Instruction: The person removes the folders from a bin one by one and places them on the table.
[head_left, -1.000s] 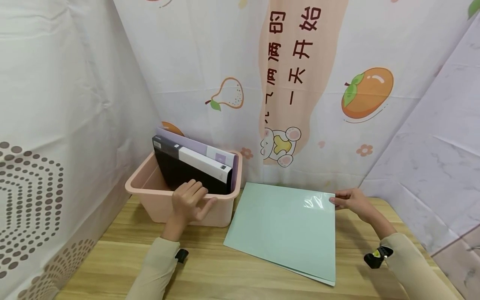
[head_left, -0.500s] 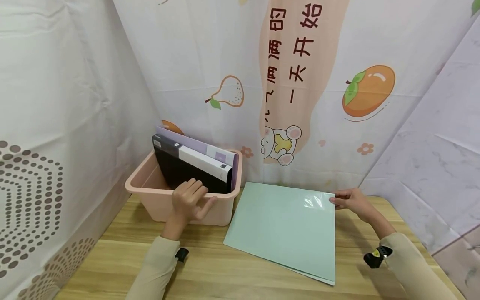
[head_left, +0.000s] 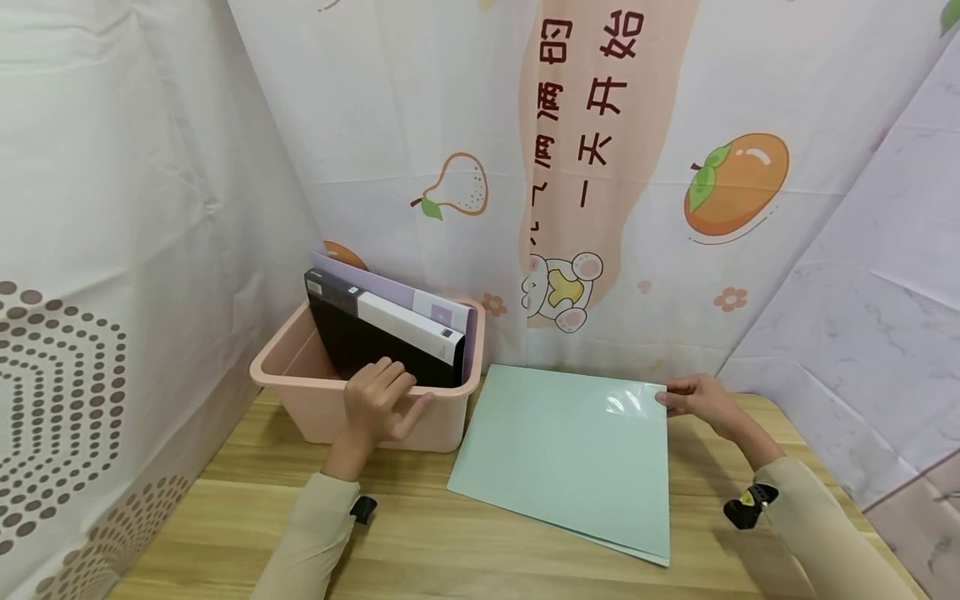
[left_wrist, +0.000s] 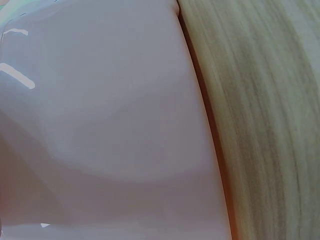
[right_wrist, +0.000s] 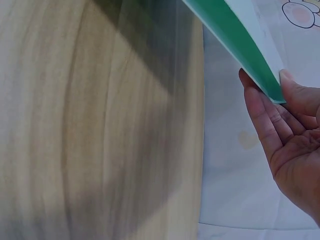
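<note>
My left hand [head_left: 378, 400] grips the front rim of a pink plastic storage bin [head_left: 300, 392], its fingers curled over the edge. Only the bin's pink side wall [left_wrist: 120, 110] and the tabletop fill the left wrist view. To the right of the bin is a pale green folder [head_left: 562, 458], slightly parted along its near edge. At its far right corner my right hand [head_left: 701, 402] pinches it between thumb and fingers. In the right wrist view the folder's corner [right_wrist: 260, 70] sits between the thumb and fingers of the right hand [right_wrist: 295, 135], raised off the table.
Inside the bin a black folder [head_left: 378, 333] with a black and white spine leans beside a purple folder [head_left: 390, 289]. Both stick up above the rim. A printed cloth [head_left: 420, 108] hangs behind the wooden table [head_left: 420, 533], and more cloth hangs at both sides.
My right hand has shifted slightly left with the green folder's corner in its pinch, and the folder's right edge has moved a little with it. My left hand has stayed on the bin's rim.
</note>
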